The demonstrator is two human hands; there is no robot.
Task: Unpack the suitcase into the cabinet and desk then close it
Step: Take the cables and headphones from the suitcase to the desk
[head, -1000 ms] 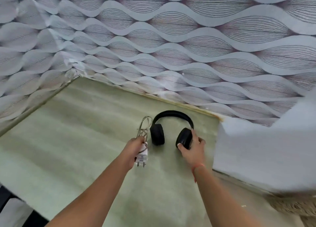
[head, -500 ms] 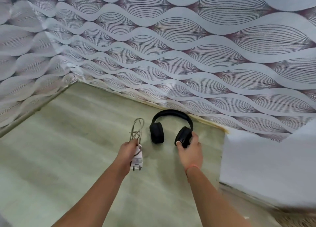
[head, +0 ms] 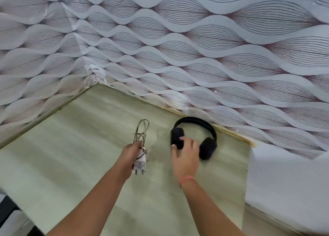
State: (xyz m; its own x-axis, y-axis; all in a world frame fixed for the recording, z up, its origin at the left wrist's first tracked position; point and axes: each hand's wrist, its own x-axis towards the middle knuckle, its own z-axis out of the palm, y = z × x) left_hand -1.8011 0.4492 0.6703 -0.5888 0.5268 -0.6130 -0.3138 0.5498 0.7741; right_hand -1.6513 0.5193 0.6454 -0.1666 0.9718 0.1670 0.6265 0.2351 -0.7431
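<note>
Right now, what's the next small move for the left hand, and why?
Probably lower the left hand and release the white plug-in charger with coiled grey cable onto the pale green desk top: it is gripped over bare surface, beside the black over-ear headphones lying flat there.

The right grip (head: 186, 157), blurred, hides part of the headphones (head: 208, 146). The left grip (head: 130, 153) covers part of the charger (head: 140, 162); its label is too small to read. A dark shape (head: 7, 211), perhaps furniture, is cut off bottom left.
</note>
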